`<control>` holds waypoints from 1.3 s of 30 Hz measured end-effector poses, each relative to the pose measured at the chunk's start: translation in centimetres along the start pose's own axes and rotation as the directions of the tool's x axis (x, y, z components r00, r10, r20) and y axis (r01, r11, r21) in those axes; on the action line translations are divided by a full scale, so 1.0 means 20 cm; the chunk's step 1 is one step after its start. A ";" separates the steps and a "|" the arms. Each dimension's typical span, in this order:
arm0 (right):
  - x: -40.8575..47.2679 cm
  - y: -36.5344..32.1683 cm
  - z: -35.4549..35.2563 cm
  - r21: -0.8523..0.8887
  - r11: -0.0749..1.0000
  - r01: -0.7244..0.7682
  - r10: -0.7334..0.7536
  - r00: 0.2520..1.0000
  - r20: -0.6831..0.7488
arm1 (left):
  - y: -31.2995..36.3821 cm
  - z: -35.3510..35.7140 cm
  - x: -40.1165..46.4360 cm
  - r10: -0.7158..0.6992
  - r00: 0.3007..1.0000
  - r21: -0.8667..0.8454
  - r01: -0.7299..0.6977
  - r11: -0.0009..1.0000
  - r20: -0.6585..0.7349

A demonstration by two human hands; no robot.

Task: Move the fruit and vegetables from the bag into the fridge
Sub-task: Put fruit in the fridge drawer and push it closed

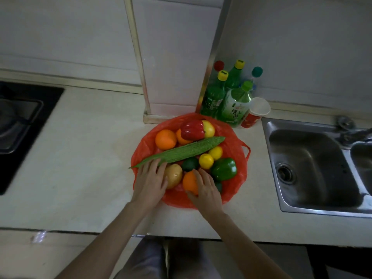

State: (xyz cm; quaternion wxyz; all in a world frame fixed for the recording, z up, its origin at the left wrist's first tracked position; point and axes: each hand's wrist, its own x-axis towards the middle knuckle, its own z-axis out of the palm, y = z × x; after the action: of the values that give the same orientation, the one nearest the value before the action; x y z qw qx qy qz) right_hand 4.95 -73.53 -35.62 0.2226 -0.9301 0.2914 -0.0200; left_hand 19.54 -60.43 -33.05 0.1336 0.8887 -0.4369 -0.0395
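Pale stone counter (80, 158), dim kitchen; thin red plastic bag (231, 190) spread flat on it, left of the steel sink (281, 206). Left hand (150, 183) rests open-fingered on the long bumpy green bitter gourd (181, 153) and tan potato (174, 175) at the bag's near edge. Right hand (205, 190) cups the round orange (190, 182) beside them. Judgement: orange firm, light, rolls; take around its middle. Gourd stiff; take mid-length.

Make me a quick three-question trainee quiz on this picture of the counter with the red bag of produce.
1. True or false: the red bag lies open on the counter.
2. Which item is the right hand gripping?
3. The long bitter gourd lies: A) across the pile, B) in the sink, C) on the stove.

Key: 1 true. 2 the near orange. 3 A.
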 end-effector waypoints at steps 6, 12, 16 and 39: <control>0.02 0.01 0.02 -0.001 1.000 -0.011 0.011 1.000 0.011 | -0.04 -0.03 -0.03 -0.009 1.000 0.034 0.009 0.999 -0.014; 0.00 -0.01 -0.04 0.000 1.000 -0.005 0.005 0.995 -0.101 | -0.04 -0.05 0.00 0.022 1.000 0.015 -0.022 1.000 0.003; -0.05 0.03 -0.14 0.030 0.999 -0.042 0.048 0.972 -0.230 | 0.03 -0.03 0.07 0.097 0.993 0.013 -0.098 0.995 0.061; -0.38 0.22 -0.40 0.079 0.964 -0.252 0.263 0.881 -0.394 | 0.42 0.26 0.47 0.409 0.890 -0.092 -0.399 0.912 0.203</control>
State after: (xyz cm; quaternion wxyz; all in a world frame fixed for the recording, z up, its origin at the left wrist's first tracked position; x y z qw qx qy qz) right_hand -5.04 -75.87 -29.63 0.1705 -0.8562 0.4515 -0.1843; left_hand 17.99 -73.85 -35.29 0.1114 0.7652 -0.6229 -0.1183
